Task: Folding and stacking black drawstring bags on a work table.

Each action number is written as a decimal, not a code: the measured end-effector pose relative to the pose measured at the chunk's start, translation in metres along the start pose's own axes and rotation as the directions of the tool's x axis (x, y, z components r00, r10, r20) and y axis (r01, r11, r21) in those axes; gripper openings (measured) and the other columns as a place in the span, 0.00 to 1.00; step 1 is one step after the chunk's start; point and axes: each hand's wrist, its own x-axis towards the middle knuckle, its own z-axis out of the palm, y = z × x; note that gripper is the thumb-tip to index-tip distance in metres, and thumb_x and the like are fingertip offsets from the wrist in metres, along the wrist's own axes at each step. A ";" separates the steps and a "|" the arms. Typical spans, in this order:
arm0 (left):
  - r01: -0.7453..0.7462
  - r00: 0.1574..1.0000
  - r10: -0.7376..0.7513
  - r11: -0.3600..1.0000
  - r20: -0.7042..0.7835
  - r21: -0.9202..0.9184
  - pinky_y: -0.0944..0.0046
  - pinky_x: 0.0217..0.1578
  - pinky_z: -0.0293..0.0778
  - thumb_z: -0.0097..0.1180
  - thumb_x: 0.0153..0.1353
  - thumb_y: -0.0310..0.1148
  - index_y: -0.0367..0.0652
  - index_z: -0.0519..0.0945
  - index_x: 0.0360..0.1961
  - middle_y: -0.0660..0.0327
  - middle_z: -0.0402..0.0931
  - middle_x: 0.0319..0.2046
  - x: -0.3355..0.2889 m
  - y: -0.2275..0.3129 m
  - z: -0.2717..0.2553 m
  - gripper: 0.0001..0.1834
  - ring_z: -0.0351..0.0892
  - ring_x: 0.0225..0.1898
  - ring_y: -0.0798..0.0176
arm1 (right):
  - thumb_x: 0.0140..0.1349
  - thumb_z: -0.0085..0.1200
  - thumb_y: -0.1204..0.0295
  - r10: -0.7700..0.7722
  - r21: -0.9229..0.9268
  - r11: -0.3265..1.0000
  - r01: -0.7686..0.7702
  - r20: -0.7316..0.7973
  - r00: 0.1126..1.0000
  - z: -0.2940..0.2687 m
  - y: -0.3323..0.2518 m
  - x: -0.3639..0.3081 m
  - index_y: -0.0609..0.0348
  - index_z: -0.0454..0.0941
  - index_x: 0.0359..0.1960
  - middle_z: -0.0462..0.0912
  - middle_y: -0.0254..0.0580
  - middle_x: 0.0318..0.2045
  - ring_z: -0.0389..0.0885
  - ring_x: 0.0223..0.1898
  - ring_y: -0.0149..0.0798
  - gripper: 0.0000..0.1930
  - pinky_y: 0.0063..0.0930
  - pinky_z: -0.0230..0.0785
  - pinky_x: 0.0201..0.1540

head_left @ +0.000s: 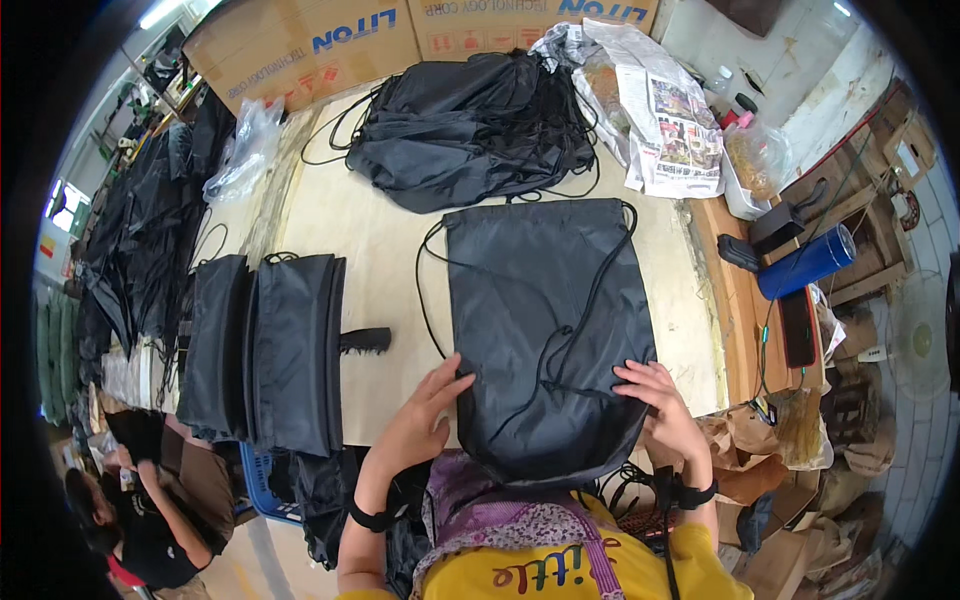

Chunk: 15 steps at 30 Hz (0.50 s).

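Note:
A black drawstring bag (540, 290) lies flat on the wooden table in front of me, its near end hanging over toward my body. Its cords loop along both sides and cross loosely over the middle. My left hand (428, 412) rests at the bag's left edge, fingers spread, fingertips touching the fabric. On the right edge, my right hand (660, 402) lies with its fingers stretched out over the cloth. Neither hand grips anything. To the left stand folded black bags (295, 355) in neat stacks, with a small dark brush (366, 341) beside them.
A heap of black drawstring bags (470, 130) lies at the far side, before cardboard boxes (300, 60). Newspaper (665, 130) covers something at the far right. A blue tumbler (808, 262) and a phone (797, 328) sit on the right ledge. Another person (150, 510) works at lower left.

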 end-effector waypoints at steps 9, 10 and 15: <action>0.013 0.974 0.064 0.942 -0.216 0.336 0.43 0.69 0.45 0.57 0.62 0.48 0.25 0.50 0.68 0.28 0.44 0.68 0.036 -0.025 0.052 0.47 0.43 0.71 0.32 | 0.36 0.49 0.92 -0.003 0.040 0.999 0.001 0.061 0.998 0.001 -0.011 0.012 0.53 0.81 0.49 0.73 0.39 0.62 0.62 0.69 0.47 0.33 0.49 0.43 0.72; -0.015 0.976 0.087 0.940 -0.199 0.341 0.42 0.69 0.45 0.57 0.62 0.49 0.25 0.50 0.68 0.29 0.44 0.68 0.040 -0.016 0.057 0.47 0.43 0.71 0.32 | 0.36 0.49 0.92 -0.001 0.040 0.999 -0.002 0.061 0.998 0.002 -0.010 0.012 0.53 0.81 0.49 0.73 0.39 0.62 0.62 0.69 0.47 0.33 0.49 0.43 0.72; -0.047 0.980 0.130 0.890 -0.154 0.453 0.40 0.68 0.45 0.56 0.61 0.52 0.26 0.51 0.68 0.34 0.44 0.70 0.047 -0.004 0.058 0.47 0.43 0.71 0.34 | 0.36 0.49 0.92 -0.010 0.064 0.998 0.005 0.081 0.997 0.004 -0.013 0.014 0.52 0.80 0.50 0.72 0.38 0.63 0.60 0.70 0.46 0.34 0.49 0.40 0.73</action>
